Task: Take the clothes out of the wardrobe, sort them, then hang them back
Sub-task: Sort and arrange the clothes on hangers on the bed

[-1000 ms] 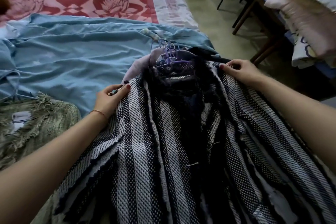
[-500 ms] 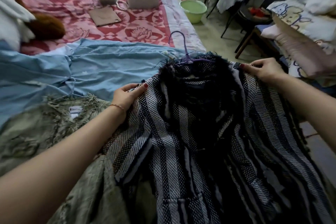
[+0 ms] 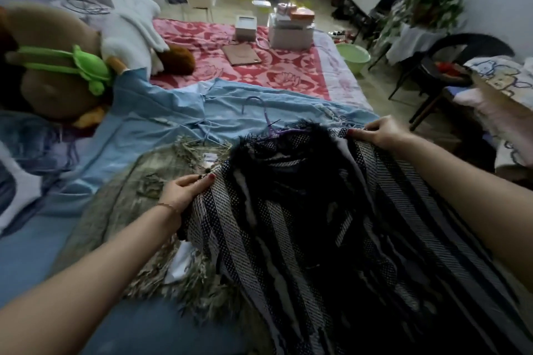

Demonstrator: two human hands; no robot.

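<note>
The striped jacket (image 3: 331, 225) runs off the bottom edge, its hem out of view, and its purple hanger (image 3: 261, 112) shows only hook and neck above the dark fringed collar. White tags on the green fringed garment (image 3: 150, 181) beside it are too small to read. Left hand (image 3: 184, 190) pinches the jacket's left shoulder, fingers curled on the weave. Right hand (image 3: 380, 131) grips the right shoulder. The jacket lies spread on the bed (image 3: 288, 66), over a blue garment (image 3: 161, 124).
</note>
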